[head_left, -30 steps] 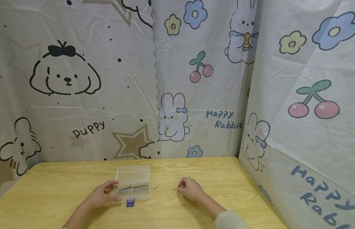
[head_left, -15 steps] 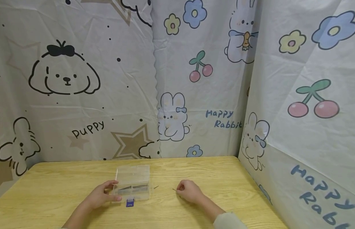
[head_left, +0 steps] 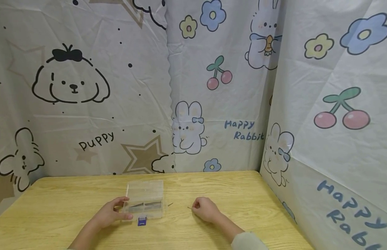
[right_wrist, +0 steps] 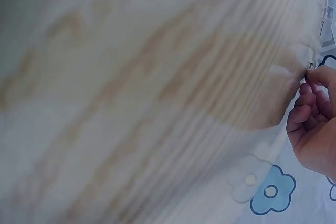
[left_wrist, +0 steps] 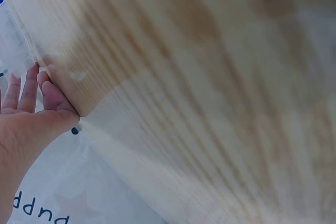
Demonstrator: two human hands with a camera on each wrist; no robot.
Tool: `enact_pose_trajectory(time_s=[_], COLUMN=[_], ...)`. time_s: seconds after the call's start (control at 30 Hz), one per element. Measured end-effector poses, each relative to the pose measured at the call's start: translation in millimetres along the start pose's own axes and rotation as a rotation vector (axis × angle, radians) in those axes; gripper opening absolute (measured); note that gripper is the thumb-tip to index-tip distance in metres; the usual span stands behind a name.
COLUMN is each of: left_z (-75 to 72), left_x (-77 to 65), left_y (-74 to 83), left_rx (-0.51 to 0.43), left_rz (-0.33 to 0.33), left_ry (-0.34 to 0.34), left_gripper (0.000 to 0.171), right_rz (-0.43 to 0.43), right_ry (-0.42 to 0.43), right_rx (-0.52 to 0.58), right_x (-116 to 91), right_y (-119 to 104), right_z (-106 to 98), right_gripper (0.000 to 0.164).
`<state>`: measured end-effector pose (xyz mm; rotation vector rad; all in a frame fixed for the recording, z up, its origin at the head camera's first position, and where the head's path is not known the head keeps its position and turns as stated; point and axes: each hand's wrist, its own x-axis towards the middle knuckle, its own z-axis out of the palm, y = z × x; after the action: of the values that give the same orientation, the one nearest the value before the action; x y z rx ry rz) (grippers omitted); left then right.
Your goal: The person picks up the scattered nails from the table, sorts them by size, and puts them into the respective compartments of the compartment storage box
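Observation:
A clear plastic box (head_left: 144, 213) lies with its lid (head_left: 144, 190) raised at the back and a blue latch (head_left: 142, 221) at the front. Dark slender pieces (head_left: 153, 203) lie inside it. My left hand (head_left: 109, 213) holds the box's left side, thumb toward the front and fingers farther back. In the left wrist view, that hand (left_wrist: 26, 124) reaches the box edge (left_wrist: 13, 38). My right hand (head_left: 207, 210) pinches a thin nail-like piece (head_left: 189, 207) low over the table, its tip pointing left; the fingers look curled in the right wrist view.
Between the box and my right hand, another thin piece (head_left: 170, 204) lies on the wood-grain table (head_left: 193, 232). Printed cloth (head_left: 143, 86) hangs behind the table, and more cloth (head_left: 334, 146) covers the right side.
My right hand has shifted very slightly toward the left and front, still pinching the thin nail-like piece. The left hand and the box stay in place.

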<state>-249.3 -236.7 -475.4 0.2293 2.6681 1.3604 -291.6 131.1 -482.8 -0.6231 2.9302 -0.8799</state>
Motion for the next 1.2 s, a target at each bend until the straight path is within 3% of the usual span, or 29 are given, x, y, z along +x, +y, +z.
enact_pose_trajectory(time_s=[0.5,1.2], left_z=[-0.1,0.3], left_x=[-0.8,-0.7], left_y=[2.1,2.6], left_rx=[-0.010,-0.023], left_rz=[0.010,-0.019], left_ry=[-0.004,0.001], left_gripper=[0.074,0.074], right_rz=[0.015,-0.009], right_ry=[0.000,-0.034], right_rx=[-0.007,0.035], right_x=[1.0,6.0], right_y=[-0.8,-27.5], right_z=[2.6,5.4], right_gripper=[0.006,0.005])
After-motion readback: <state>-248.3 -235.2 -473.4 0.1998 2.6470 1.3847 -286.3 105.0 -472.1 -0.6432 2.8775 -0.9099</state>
